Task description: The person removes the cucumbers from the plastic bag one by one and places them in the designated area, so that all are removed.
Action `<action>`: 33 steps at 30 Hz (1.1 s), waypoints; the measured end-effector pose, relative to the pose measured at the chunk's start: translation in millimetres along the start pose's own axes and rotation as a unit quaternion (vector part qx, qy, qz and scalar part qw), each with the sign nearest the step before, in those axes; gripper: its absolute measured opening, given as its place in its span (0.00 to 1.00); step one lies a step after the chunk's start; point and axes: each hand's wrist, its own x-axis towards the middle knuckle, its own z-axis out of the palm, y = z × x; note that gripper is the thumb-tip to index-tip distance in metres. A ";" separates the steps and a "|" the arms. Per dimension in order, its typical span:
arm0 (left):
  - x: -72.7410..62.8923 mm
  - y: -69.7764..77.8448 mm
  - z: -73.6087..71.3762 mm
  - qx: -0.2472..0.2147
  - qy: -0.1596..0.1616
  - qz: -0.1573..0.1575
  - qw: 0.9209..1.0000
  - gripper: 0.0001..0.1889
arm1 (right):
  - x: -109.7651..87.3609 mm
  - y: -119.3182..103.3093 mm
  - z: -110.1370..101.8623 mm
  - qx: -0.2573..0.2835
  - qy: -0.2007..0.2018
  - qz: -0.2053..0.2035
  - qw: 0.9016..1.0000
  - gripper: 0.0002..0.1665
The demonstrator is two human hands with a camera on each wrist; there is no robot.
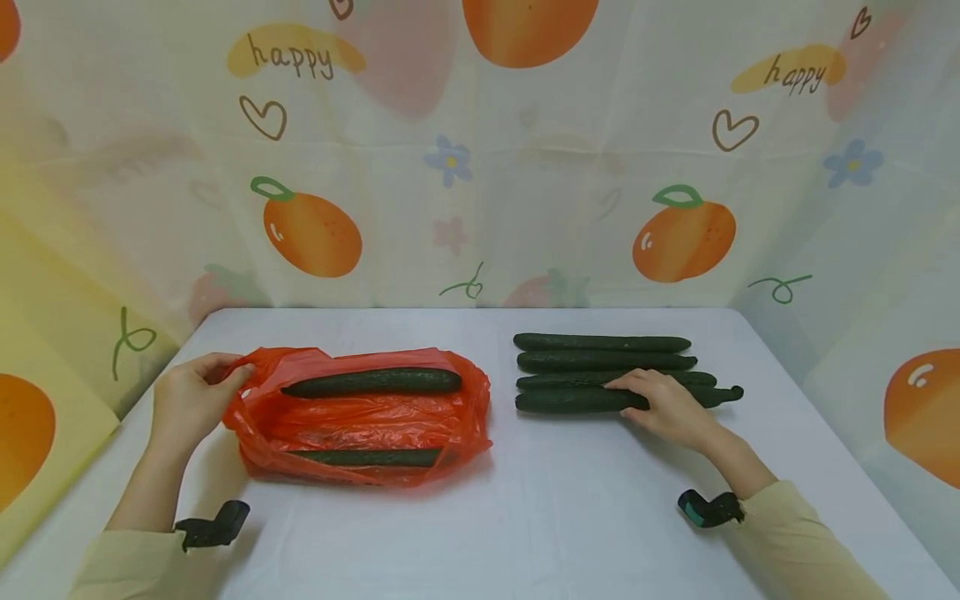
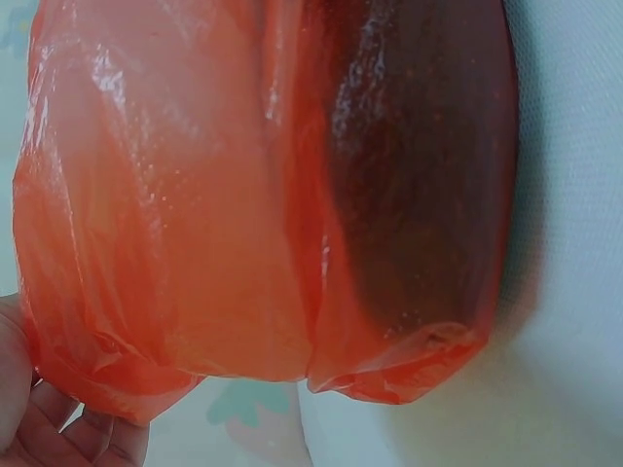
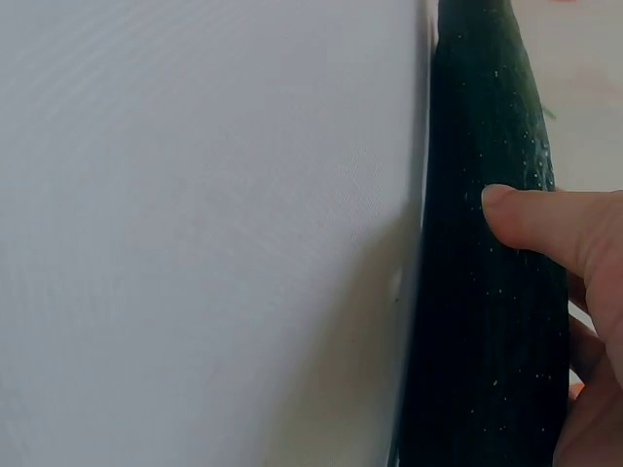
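Observation:
My left hand point(image 1: 193, 396) pinches the left edge of a thin red plastic bag point(image 1: 330, 425), whose mouth lies spread open on the table. Inside the bag, one cucumber point(image 1: 375, 382) lies toward the back and another point(image 1: 367, 457) along the front, partly covered by plastic. On the right, several cucumbers lie side by side in a row. My right hand point(image 1: 667, 408) grips the nearest cucumber point(image 1: 570, 401) around its middle. In the right wrist view the thumb point(image 3: 545, 224) presses on that cucumber's side, with the other fingers mostly hidden behind it.
Behind the gripped cucumber lie three more, the farthest cucumber point(image 1: 600, 342) near the table's back edge. A white cloth covers the table point(image 1: 525, 533). A curtain point(image 1: 525, 167) printed with oranges hangs at the back and sides. Each wrist wears a small black camera point(image 1: 213, 525).

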 end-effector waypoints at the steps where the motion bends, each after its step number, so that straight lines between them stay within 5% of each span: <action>1: 0.1 0.0 -0.1 0.000 0.001 0.001 1.000 0.20 | -0.4 0.3 0.0 -0.002 0.000 0.000 1.000 0.24; 33: -1.2 -1.9 -0.6 -0.004 0.000 -0.004 1.000 0.20 | -2.3 5.6 8.7 -0.066 0.025 -0.016 0.997 0.23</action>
